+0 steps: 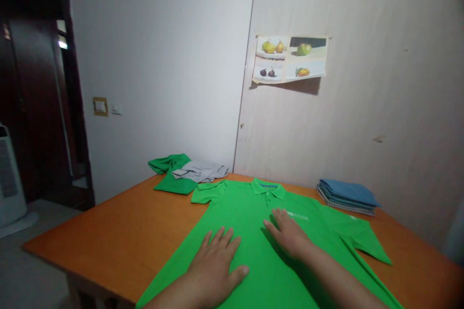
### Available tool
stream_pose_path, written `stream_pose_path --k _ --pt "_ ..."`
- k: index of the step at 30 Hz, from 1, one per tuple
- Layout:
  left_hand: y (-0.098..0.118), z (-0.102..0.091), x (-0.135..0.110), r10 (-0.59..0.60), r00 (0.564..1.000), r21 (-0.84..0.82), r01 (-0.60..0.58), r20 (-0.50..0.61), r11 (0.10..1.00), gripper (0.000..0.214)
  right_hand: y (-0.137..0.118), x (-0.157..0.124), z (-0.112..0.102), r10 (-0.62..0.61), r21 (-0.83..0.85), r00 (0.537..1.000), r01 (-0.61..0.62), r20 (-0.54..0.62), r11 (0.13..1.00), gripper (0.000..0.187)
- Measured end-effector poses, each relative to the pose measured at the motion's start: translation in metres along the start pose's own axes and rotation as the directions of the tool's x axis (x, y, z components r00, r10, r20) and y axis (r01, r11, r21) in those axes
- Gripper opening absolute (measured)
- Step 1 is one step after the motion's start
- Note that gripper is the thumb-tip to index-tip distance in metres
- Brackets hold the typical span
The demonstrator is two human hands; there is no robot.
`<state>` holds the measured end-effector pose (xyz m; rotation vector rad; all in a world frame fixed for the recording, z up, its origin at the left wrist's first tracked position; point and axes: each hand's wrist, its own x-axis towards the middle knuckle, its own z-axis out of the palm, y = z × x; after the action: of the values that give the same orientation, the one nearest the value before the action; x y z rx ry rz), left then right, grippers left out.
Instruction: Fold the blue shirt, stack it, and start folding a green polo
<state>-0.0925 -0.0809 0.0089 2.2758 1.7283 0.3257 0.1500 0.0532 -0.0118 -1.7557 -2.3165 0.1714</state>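
Observation:
A bright green polo shirt point(253, 231) lies spread out face up on the orange-brown table, its collar toward the wall and its sleeves out to both sides. White lettering shows on its chest. My left hand point(215, 268) rests palm down on the shirt's left part, fingers and thumb spread. On the chest, just below the button placket, my right hand point(286, 232) is flat with fingers stretched out; a shadow runs beneath that wrist and forearm. Neither hand grips anything. The lower hem of the shirt is out of view.
The table point(108, 231) meets the wall at the back. Another green garment point(176, 181) and a grey garment point(201, 170) lie at the back left. A folded blue stack of cloth point(348, 194) sits at the back right. A white appliance point(10, 178) stands on the floor at far left.

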Motion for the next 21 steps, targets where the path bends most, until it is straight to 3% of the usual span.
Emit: stream_pose_path --k 4,8,13,17,21 --pt "-0.009 -0.006 0.004 -0.019 1.000 -0.085 0.018 -0.007 0.996 0.068 -0.005 0.005 0.024 -0.017 -0.044 1.000 0.017 0.008 0.999 0.081" --pt "-0.043 -0.021 0.030 -0.049 0.974 -0.161 0.013 -0.221 0.987 0.047 0.002 0.002 0.039 -0.037 -0.053 0.999 0.036 -0.025 0.998 0.080" --pt "-0.104 -0.051 0.080 -0.201 0.882 0.083 0.259 -0.425 0.962 0.031 0.004 0.002 0.042 -0.035 -0.043 0.998 0.033 -0.061 0.999 0.079" --pt "-0.139 -0.067 0.108 -0.267 0.849 0.151 0.369 -0.456 0.917 0.028 0.004 0.002 0.044 -0.039 -0.041 0.997 0.037 -0.072 0.998 0.080" --pt "-0.155 -0.072 0.130 -0.312 0.844 0.191 0.426 -0.436 0.884 0.029 0.005 0.003 0.046 -0.032 -0.048 0.998 0.029 -0.061 0.998 0.079"
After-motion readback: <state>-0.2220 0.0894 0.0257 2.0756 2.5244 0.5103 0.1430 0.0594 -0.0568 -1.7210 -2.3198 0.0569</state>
